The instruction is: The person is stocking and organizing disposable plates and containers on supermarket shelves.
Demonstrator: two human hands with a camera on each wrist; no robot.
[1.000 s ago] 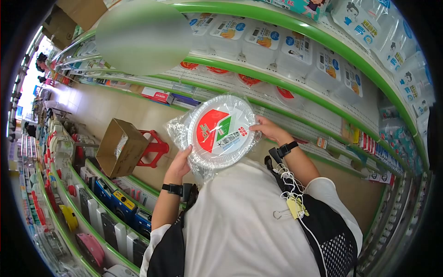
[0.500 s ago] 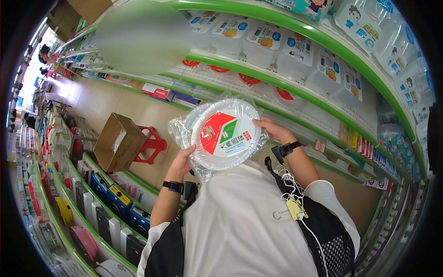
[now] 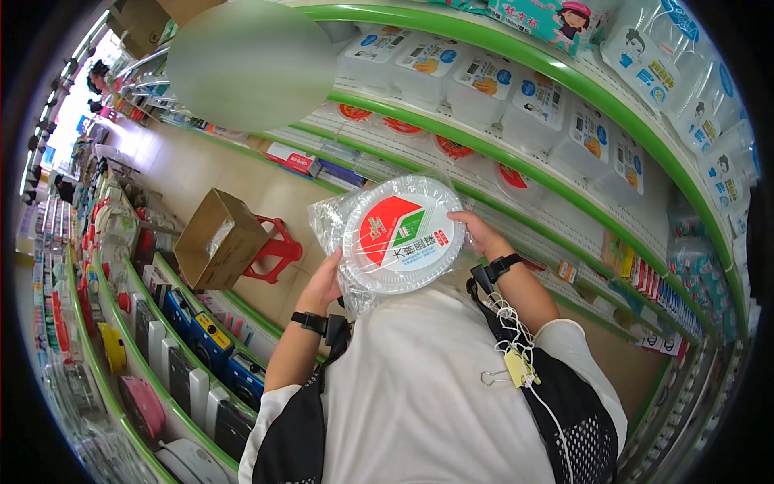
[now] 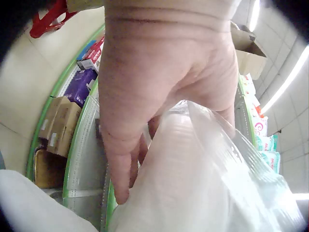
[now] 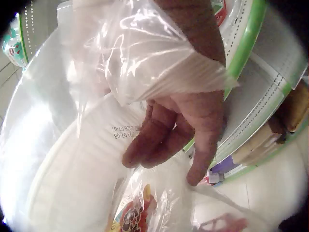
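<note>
Both hands hold a clear-wrapped pack of white round disposable plates [image 3: 439,266] in front of the chest. Its red, green and white printed label faces up in the head view. My left hand [image 3: 324,281] grips the pack's left edge, where loose crinkled film sticks out. The left wrist view has that hand [image 4: 164,82] over the side of the wrapped stack. On the opposite edge, my right hand [image 3: 481,234] grips with its thumb on top. In the right wrist view its fingers [image 5: 161,137] curl against the underside, beside a printed date.
Ahead stand green-edged shelves [image 3: 556,165] with clear plastic containers [image 3: 481,77] and red-labelled packs [image 3: 454,148] below them. To the left, a cardboard box [image 3: 219,242] rests on a red stool [image 3: 276,250] in the aisle. Boxed goods [image 3: 193,327] line the left shelf.
The plate pack has tilted and turned slightly, then shifted a little right in the head view. Both hands keep their grip on its edges. The surrounding shelves have shifted slightly with the head.
</note>
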